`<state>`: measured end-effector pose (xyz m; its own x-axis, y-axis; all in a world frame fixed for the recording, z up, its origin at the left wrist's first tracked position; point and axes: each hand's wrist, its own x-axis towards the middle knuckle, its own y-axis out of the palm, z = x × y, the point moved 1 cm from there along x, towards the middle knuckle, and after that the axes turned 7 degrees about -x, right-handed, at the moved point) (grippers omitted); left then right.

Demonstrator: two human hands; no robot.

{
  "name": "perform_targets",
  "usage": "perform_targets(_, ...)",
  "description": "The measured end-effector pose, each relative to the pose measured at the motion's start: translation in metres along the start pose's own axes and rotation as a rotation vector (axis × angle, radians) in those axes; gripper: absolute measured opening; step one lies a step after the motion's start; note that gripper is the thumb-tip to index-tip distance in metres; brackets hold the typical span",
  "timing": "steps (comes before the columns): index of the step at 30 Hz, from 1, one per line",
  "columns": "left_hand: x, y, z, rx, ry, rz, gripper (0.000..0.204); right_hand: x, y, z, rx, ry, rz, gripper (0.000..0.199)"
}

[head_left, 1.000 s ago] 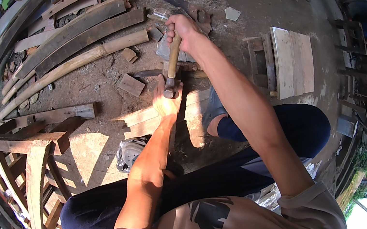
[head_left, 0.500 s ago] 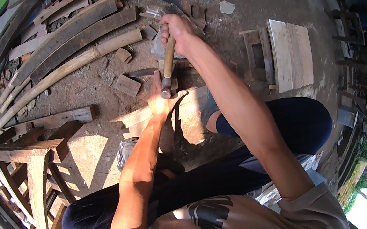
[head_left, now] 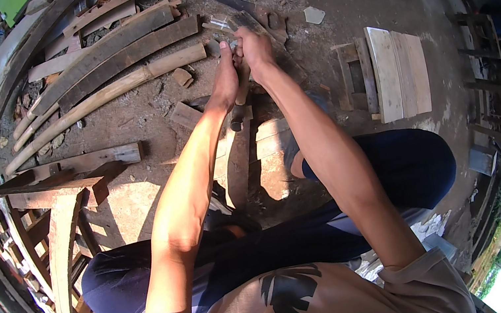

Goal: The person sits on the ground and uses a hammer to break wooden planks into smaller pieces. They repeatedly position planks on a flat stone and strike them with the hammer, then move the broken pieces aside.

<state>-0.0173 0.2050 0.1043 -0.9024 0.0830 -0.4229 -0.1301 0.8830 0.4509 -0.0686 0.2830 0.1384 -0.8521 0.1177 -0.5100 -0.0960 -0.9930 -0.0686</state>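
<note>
My right hand (head_left: 255, 48) is wrapped round a hammer (head_left: 243, 89) near the end of its wooden handle. The hammer's dark head points back toward me, over a narrow wooden board (head_left: 240, 165) on the ground between my legs. My left hand (head_left: 225, 79) meets the right one, its fingers closed close to the right fingers. A small pale glint shows where they meet; what it is stays too small to tell. Just beyond the hands lies a clear, shiny packet-like item (head_left: 218, 25).
A handsaw (head_left: 273, 24) lies beyond my right hand. Long beams and a bamboo pole (head_left: 113, 100) spread at the far left. A wooden frame (head_left: 55, 191) stands at my left. Pale boards (head_left: 400, 71) lie to the right, and wood offcuts (head_left: 183, 78) are scattered ahead.
My left hand has left the wood beside the hammer head and moved forward to the right hand, its fingers closing. The right hand, still on the hammer, has shifted slightly right.
</note>
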Motion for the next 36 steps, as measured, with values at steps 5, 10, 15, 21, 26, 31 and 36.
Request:
perform_targets(5, 0.004, 0.012, 0.018, 0.28, 0.054, -0.155, 0.084, 0.014, 0.003, -0.011, -0.168, -0.202, -0.255, 0.027)
perform_targets(10, -0.023, 0.017, 0.018, 0.246, 0.216, -0.164, 0.078, -0.023, -0.008, -0.019, -0.017, -0.193, -0.219, 0.031)
perform_targets(15, -0.01, 0.007, 0.032, 0.257, 0.275, -0.233, 0.079, -0.021, -0.011, -0.011, -0.087, -0.193, 0.02, 0.045)
perform_targets(21, -0.019, -0.001, 0.035, 0.361, 0.154, -0.06, 0.054, 0.063, -0.114, -0.042, -0.8, -0.178, -0.153, 0.087)
perform_targets(26, -0.019, 0.0, 0.012, 0.399, -0.121, -0.067, 0.039, 0.062, -0.132, -0.082, -1.443, 0.174, 0.087, 0.132)
perform_targets(31, -0.022, -0.001, 0.015, 0.404, -0.142, -0.108, 0.038, 0.058, -0.145, -0.056, -1.285, 0.043, 0.167, 0.112)
perform_targets(36, -0.02, 0.018, 0.016, 0.484, -0.115, -0.145, 0.04, 0.067, -0.181, -0.015, -0.719, 0.278, 0.001, 0.101)
